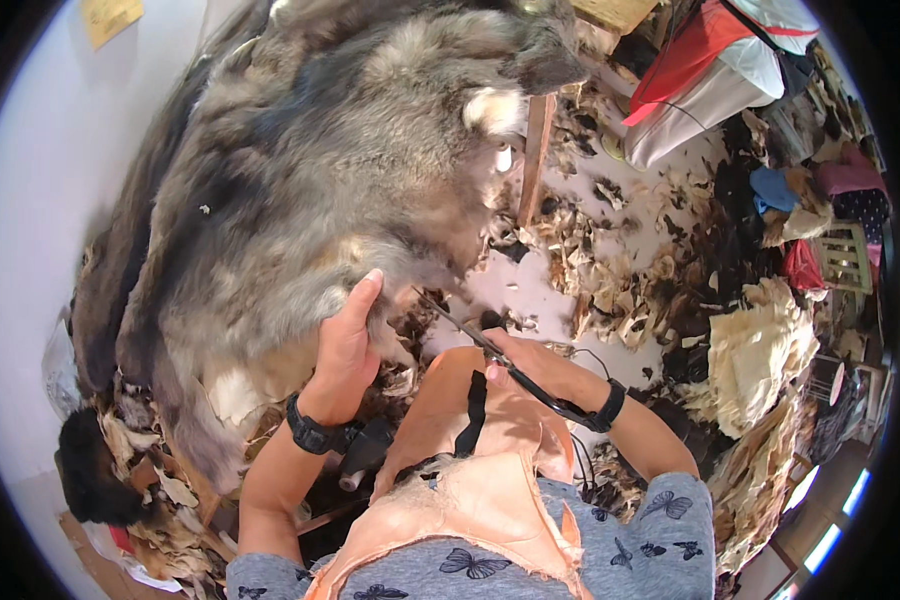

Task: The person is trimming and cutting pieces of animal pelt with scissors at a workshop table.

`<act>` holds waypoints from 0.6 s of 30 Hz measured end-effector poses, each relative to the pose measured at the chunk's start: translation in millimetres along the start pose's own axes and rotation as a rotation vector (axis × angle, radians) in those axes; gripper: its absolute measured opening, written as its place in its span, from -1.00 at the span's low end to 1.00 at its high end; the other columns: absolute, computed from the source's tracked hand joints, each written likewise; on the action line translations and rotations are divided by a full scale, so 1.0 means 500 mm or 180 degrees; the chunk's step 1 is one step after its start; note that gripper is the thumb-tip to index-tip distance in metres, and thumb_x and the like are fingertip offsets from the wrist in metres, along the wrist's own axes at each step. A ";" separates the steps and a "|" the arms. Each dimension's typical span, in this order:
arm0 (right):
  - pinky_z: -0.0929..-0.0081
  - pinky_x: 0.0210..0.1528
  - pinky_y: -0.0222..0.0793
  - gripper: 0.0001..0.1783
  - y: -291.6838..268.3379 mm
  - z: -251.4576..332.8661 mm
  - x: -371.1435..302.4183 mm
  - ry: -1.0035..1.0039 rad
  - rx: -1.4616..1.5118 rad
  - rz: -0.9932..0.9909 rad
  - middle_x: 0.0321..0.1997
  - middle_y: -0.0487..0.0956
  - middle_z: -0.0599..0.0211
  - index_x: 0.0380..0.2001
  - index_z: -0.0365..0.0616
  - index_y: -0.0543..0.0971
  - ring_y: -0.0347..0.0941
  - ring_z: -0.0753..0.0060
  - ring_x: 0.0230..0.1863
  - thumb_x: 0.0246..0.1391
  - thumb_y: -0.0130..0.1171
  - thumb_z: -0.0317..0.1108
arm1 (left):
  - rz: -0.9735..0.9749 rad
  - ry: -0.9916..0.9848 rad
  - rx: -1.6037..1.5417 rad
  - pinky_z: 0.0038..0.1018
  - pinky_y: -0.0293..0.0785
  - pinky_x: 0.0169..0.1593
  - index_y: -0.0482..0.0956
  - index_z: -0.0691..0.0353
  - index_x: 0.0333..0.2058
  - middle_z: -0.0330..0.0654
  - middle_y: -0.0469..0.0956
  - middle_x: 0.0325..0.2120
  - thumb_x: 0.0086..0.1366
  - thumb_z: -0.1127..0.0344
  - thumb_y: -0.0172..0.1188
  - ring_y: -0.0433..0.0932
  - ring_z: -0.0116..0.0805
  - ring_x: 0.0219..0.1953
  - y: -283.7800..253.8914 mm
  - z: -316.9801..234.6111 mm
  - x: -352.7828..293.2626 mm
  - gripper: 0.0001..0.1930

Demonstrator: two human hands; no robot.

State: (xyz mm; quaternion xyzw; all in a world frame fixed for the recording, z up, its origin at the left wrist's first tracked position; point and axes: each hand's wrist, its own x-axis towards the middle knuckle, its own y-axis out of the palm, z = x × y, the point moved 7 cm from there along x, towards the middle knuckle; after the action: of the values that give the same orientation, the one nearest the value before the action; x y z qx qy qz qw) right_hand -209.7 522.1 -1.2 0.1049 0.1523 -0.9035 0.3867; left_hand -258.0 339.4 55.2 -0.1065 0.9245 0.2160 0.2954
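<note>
A large grey-brown fur pelt (310, 190) spreads out in front of me, with long hair and pale patches near its edge. At its near right edge, my left hand (348, 345) grips the fur pelt, thumb up on top and the other fingers largely hidden. My right hand (525, 362) is closed round a pair of long dark scissors (455, 320). Their tips point up and left, close to the pelt's edge beside my left thumb. The black handle end reaches back toward my right wrist. Whether the blades are parted cannot be made out.
Peach-coloured leather (470, 510) covers my lap, with a black strip (472, 415) on it. Fur and hide scraps (610, 310) litter the floor. A wooden bar (537, 160) stands beside the pelt. Right lie pale hides (760, 355); a red-and-white bag (695, 85) stands at far right.
</note>
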 end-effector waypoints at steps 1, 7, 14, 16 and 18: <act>0.15 -0.18 0.25 -0.26 0.005 -0.001 0.002 -0.0004 0.0027 0.0081 -0.34 0.41 -0.12 -0.04 -0.29 0.23 0.36 -0.14 -0.22 0.06 -0.21 0.25 | -0.0014 0.0218 -0.0033 -0.50 0.38 -0.09 0.49 0.20 -0.28 -0.34 0.49 -0.34 0.15 0.27 0.17 0.44 -0.50 -0.25 -0.001 -0.003 0.005 -0.81; 0.18 -0.22 0.25 -0.25 0.012 0.000 0.018 -0.0044 -0.0080 0.0002 -0.36 0.40 -0.15 -0.04 -0.30 0.20 0.36 -0.15 -0.27 0.09 -0.26 0.25 | -0.0088 0.0390 -0.0296 -0.46 0.40 -0.04 0.50 0.25 -0.34 -0.27 0.50 -0.37 0.12 0.38 0.20 0.45 -0.48 -0.27 0.004 -0.007 0.020 -0.87; 0.25 -0.23 0.25 -0.29 0.000 0.019 0.023 -0.0360 0.0320 -0.0304 -0.38 0.39 -0.12 -0.02 -0.31 0.19 0.37 -0.07 -0.32 0.12 -0.24 0.21 | -0.0141 0.0194 -0.0215 -0.49 0.40 -0.07 0.52 0.26 -0.35 -0.25 0.50 -0.37 0.11 0.39 0.21 0.45 -0.45 -0.26 -0.005 0.027 0.029 -0.87; 0.26 -0.22 0.25 -0.28 -0.008 0.036 0.028 -0.0304 0.0351 -0.0262 -0.37 0.40 -0.13 -0.02 -0.31 0.20 0.38 -0.07 -0.30 0.11 -0.24 0.22 | -0.0121 0.0159 -0.0157 -0.51 0.37 -0.05 0.49 0.31 -0.27 -0.24 0.49 -0.32 0.12 0.36 0.20 0.45 -0.44 -0.23 -0.003 0.028 0.026 -0.79; 0.26 -0.21 0.25 -0.28 -0.008 0.037 0.040 -0.0387 0.0256 -0.0303 -0.36 0.40 -0.14 -0.04 -0.31 0.21 0.38 -0.08 -0.29 0.11 -0.24 0.22 | -0.0108 0.0140 -0.0109 -0.53 0.33 -0.03 0.47 0.37 -0.18 -0.23 0.48 -0.27 0.13 0.33 0.20 0.44 -0.43 -0.20 -0.003 0.030 0.023 -0.70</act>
State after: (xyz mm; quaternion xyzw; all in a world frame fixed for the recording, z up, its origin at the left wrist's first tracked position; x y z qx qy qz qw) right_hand -227.6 504.8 10.9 0.0579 0.0969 -0.9309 0.3474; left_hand -259.4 344.1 36.9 -0.1319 0.9250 0.2243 0.2768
